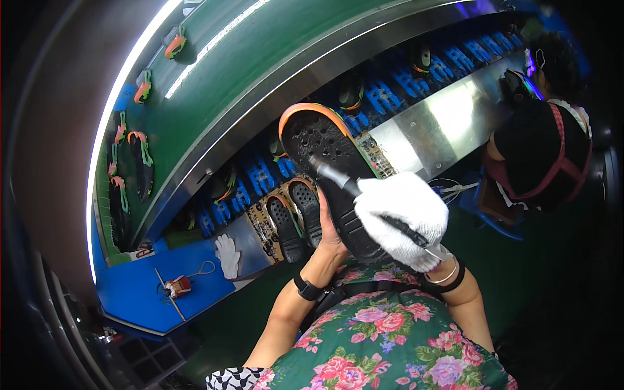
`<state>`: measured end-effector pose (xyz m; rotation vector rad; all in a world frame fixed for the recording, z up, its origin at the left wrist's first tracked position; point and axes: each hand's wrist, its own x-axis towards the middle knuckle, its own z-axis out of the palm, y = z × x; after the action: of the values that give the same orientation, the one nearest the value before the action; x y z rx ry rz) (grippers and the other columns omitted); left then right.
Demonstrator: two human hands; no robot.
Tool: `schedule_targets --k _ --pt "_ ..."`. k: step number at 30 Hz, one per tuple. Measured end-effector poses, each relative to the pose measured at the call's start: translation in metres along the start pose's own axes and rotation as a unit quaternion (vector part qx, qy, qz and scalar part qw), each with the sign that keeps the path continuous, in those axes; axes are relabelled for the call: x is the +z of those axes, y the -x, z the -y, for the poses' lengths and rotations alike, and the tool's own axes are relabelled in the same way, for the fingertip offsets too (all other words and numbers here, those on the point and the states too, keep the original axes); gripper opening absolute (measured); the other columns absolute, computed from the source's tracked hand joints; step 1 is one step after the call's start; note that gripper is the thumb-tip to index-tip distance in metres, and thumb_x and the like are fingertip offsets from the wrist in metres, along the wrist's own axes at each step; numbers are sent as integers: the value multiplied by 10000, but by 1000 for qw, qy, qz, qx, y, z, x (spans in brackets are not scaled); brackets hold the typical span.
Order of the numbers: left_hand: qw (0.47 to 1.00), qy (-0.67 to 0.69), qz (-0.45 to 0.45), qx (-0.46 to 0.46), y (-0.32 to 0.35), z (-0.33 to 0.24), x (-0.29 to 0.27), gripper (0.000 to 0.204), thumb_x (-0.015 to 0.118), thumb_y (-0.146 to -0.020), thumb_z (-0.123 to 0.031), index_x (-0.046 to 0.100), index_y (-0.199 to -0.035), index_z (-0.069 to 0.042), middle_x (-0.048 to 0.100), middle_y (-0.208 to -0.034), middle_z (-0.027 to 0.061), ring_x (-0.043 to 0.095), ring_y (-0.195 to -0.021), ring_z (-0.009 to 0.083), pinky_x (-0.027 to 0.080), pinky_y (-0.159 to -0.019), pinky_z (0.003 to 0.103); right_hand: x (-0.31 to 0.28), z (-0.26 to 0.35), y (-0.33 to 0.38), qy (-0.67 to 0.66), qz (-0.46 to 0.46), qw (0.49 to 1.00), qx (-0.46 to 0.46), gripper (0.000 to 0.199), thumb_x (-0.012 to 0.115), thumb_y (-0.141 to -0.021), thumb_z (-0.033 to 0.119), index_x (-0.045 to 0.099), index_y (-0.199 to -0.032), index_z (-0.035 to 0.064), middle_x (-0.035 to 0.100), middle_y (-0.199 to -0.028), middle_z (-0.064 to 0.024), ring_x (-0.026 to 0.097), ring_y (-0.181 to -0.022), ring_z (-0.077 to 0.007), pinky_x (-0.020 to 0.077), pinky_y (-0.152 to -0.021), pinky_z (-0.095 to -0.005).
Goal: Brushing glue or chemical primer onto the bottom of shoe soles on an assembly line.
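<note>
Shoe sole (325, 149) (black, orange-rimmed) under brush (338, 179)

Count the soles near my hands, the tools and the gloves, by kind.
Soles: 3, one held up by the left hand, two lying on the bench
Brush tool: 1, in the gloved right hand
White gloves: 2, one worn, one spare on the bench
Total: 6

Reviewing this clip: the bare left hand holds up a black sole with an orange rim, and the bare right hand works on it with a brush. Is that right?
Not quite. The right hand is not bare: it wears a white knitted glove, as the head view shows. The rest stands: the bare left hand holds up the black sole with the orange rim, and the right hand works on it with a brush.
</note>
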<state>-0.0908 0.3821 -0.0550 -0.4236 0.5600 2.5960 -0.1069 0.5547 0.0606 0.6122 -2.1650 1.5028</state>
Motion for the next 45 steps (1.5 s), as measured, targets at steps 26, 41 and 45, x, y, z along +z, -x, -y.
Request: schedule_targets --k 26,41,45 --pt "980 102 171 7 -31 -14 30 986 534 -859 -831 366 -1552 -150 518 -1458 291 625 -1136 540 557 -935 657 -5 -3 39 -152 54 986 35 295 853 -751 21 791 -1032 82 777 -1018 -98 734 -867 -273 582 -762 -354" --pt "975 85 207 14 -39 -19 31 913 562 -900 -768 400 -1553 -151 505 -1460 287 580 -1181 574 587 -899 648 -10 -11 56 -74 90 993 -7 274 864 -758 45 798 -1020 96 770 -1021 -101 721 -862 -254 576 -754 -373" --pt "979 105 155 79 -35 -10 41 1016 530 -886 -807 361 -1565 -70 406 -1563 249 551 -1262 504 541 -977 630 -21 -25 48 -234 90 965 77 268 853 -784 75 774 -1040 69 767 -993 -104 728 -892 -261 580 -747 -364"
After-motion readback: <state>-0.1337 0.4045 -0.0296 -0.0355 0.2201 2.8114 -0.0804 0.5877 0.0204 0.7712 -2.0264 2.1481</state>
